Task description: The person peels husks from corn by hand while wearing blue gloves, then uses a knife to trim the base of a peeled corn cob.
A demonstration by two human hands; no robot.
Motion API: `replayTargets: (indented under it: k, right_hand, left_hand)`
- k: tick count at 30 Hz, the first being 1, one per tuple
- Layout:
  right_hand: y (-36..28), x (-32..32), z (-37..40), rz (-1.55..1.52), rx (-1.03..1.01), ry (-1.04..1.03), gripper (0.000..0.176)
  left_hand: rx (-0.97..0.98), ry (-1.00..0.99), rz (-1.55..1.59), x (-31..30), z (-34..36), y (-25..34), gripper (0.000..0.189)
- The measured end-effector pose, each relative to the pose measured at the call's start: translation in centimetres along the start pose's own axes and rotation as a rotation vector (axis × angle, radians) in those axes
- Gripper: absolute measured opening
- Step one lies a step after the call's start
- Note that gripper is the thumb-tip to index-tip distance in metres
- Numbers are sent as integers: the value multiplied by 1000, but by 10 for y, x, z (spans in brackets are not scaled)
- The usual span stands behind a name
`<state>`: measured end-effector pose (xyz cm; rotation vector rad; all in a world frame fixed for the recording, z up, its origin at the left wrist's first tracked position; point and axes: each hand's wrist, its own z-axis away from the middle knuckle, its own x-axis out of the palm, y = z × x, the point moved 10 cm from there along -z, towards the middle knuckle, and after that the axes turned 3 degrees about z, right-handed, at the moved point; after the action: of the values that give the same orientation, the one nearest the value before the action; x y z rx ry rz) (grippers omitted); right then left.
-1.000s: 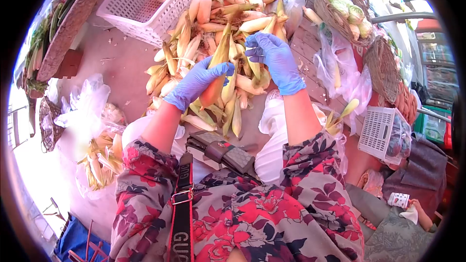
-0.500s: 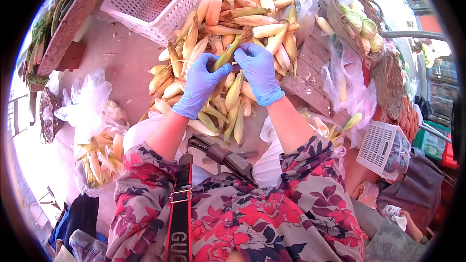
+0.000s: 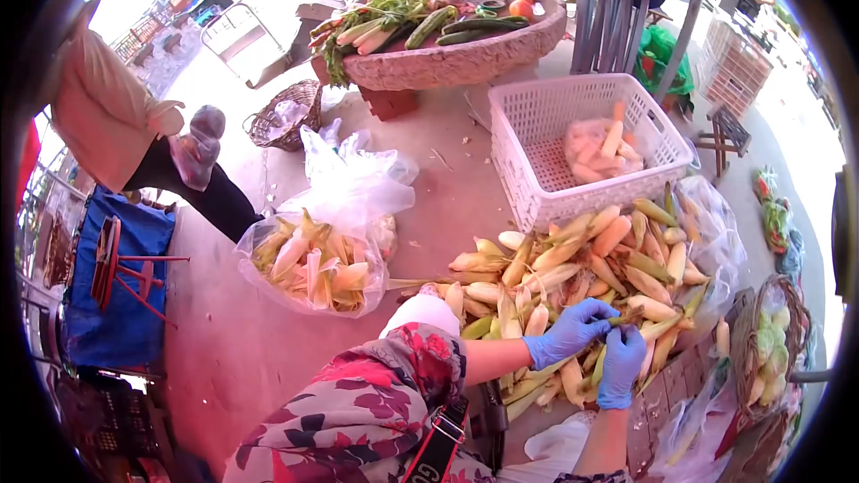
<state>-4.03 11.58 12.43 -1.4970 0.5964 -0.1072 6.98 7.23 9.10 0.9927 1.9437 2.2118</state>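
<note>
Both my hands wear blue gloves and meet over a heap of corn (image 3: 559, 259), mostly in pale husks. My left hand (image 3: 569, 333) is closed on a green-husked ear of corn (image 3: 630, 315) with a brown tip. Just below it, my right hand (image 3: 623, 365) is pinched at the same ear. The fingers hide most of this ear. Loose ears lie under and around both hands.
A white plastic crate (image 3: 528, 183) with bagged corn stands behind the heap. Left of it sits a clear bag of husks (image 3: 313, 273). Farther back are a round stone table (image 3: 447, 72) bearing vegetables and a wicker basket (image 3: 291, 116). A person (image 3: 107, 107) carrying a bag is at left.
My view has swung to the left, so the stone table and the person now show. Both hands stay together at an ear of corn over the heap.
</note>
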Motion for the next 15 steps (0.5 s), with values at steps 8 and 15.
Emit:
replayTargets:
  k: [8, 15]
  right_hand:
    - [13, 18, 4, -278, 222, 28, 9]
    - [28, 22, 2, -553, 364, -1, 17]
  left_hand:
    - [102, 72, 46, -6, 4, 9, 16]
    - [57, -7, 243, -3, -3, -6, 10]
